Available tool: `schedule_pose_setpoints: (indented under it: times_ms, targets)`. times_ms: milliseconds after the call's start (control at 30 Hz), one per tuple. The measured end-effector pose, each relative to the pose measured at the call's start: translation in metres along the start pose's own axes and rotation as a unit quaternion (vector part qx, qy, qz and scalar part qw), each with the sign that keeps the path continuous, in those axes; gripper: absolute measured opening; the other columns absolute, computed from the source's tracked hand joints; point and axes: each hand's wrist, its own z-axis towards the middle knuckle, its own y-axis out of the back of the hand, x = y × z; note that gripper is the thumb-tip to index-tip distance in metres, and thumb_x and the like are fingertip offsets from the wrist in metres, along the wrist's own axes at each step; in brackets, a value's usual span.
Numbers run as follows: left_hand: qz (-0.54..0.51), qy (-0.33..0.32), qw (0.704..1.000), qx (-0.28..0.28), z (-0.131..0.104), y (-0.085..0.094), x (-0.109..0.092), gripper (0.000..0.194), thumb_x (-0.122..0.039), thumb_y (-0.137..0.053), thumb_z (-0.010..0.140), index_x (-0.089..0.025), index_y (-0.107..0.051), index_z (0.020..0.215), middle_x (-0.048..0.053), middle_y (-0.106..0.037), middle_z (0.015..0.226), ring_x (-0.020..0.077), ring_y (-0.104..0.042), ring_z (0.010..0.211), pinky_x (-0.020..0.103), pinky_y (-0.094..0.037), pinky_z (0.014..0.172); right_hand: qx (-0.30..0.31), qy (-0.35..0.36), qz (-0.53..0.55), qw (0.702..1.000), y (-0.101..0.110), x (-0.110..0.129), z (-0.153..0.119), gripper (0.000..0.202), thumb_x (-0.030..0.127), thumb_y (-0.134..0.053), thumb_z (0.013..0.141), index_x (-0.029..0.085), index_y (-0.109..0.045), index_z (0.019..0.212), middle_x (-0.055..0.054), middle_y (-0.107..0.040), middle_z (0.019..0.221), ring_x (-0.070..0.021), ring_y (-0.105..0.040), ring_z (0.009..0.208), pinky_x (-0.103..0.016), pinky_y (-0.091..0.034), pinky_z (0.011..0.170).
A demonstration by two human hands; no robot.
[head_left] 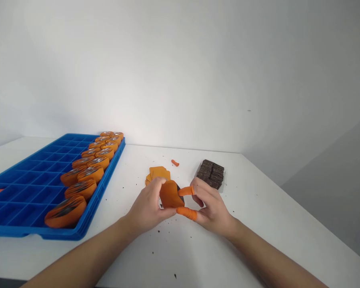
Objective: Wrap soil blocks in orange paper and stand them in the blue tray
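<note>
An orange paper pouch (pixel 169 194) is held between both hands above the white table, with a dark piece showing at its right edge. My left hand (pixel 150 204) grips the pouch from the left, thumb along its lower edge. My right hand (pixel 211 206), wearing orange finger covers on the index finger and thumb, pinches the pouch at its right side. Behind the pouch lies a fanned stack of orange papers (pixel 159 173). Beyond my right hand, dark brown flat pieces (pixel 211 172) are stacked in a clear tray (pixel 225 182).
On the left stands a blue compartment tray (pixel 100 185); its right side holds several filled orange pouches (pixel 90 173). A loose orange finger cover (pixel 175 163) lies near the back of the table (pixel 264 212). Dark crumbs dot the tabletop, and a white wall rises behind.
</note>
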Motion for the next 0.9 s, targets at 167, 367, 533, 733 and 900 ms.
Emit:
schedule_pose_setpoints:
  times_ms: [167, 367, 533, 733, 900]
  targets:
    - [0.021, 0.006, 1.000, 0.000, 0.001, 0.000, 0.000, 0.048, -0.041, -0.088, 0.082, -0.024, -0.057, 0.114, 0.002, -0.065, 0.102, 0.0174, -0.058, 0.071, 0.031, -0.051, 0.058, 0.030, 0.000, -0.060, 0.998, 0.001, -0.001, -0.001, 0.028, 0.050, -0.072, 0.103, 0.023, -0.071, 0.111, -0.001, -0.053, 0.082, -0.0148, -0.045, 0.064, -0.030, -0.037, 0.055]
    - [0.050, -0.019, 0.999, -0.006, 0.002, -0.001, 0.000, 0.045, -0.040, -0.088, 0.082, -0.024, -0.059, 0.113, 0.002, -0.064, 0.102, 0.0188, -0.061, 0.074, 0.032, -0.051, 0.061, 0.037, 0.020, -0.089, 0.995, -0.001, 0.003, -0.001, 0.029, 0.050, -0.066, 0.107, 0.022, -0.073, 0.105, -0.002, -0.053, 0.082, -0.0147, -0.048, 0.065, -0.029, -0.038, 0.054]
    - [0.042, -0.016, 0.999, -0.007, 0.002, -0.001, -0.002, 0.044, -0.042, -0.085, 0.084, -0.024, -0.057, 0.113, 0.002, -0.066, 0.102, 0.0197, -0.062, 0.075, 0.032, -0.051, 0.061, 0.027, 0.000, -0.068, 0.997, -0.004, 0.003, -0.002, 0.021, 0.041, -0.070, 0.106, 0.023, -0.076, 0.100, -0.001, -0.050, 0.081, -0.0138, -0.047, 0.065, -0.028, -0.039, 0.054]
    - [0.022, -0.018, 1.000, 0.005, 0.001, -0.001, -0.003, 0.084, -0.061, -0.097, 0.070, -0.024, -0.051, 0.130, 0.004, -0.065, 0.109, 0.0187, -0.061, 0.073, 0.032, -0.052, 0.057, -0.022, 0.009, -0.034, 0.999, -0.001, -0.008, -0.002, 0.017, 0.033, -0.071, 0.106, 0.024, -0.081, 0.096, 0.000, -0.045, 0.077, -0.0144, -0.047, 0.064, -0.030, -0.039, 0.053]
    - [0.013, -0.064, 0.998, -0.005, 0.003, -0.002, 0.001, 0.029, -0.051, -0.057, 0.107, -0.024, -0.052, 0.117, 0.005, -0.062, 0.107, 0.0186, -0.060, 0.077, 0.033, -0.053, 0.064, -0.100, -0.029, -0.045, 0.994, 0.004, -0.017, 0.000, 0.011, 0.036, -0.079, 0.100, 0.029, -0.083, 0.108, -0.001, -0.046, 0.085, -0.0165, -0.048, 0.068, -0.033, -0.046, 0.057]
